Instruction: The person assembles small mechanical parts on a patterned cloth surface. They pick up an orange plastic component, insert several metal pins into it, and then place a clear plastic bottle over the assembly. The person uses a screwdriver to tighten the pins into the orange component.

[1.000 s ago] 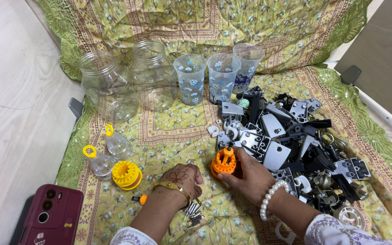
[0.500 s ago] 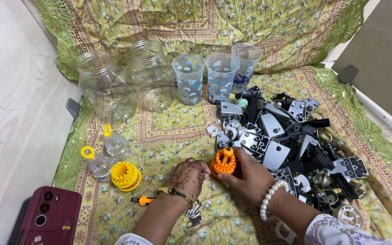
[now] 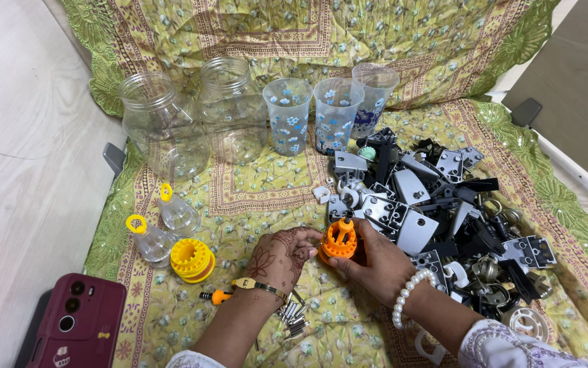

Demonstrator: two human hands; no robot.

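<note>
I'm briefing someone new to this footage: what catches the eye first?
Both hands, left hand and right hand, grip an orange plastic part at centre. To the right lies a heap of black and grey hardware; clear jars and flowered cups line the back.

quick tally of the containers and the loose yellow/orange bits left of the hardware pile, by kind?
Clear plastic jars: 2
Flower-print cups: 3
Small clear bottles with yellow rings: 2
Yellow ridged part: 1
Orange slotted part, held by both hands: 1
Orange-handled tool: 1
Total: 10
</note>
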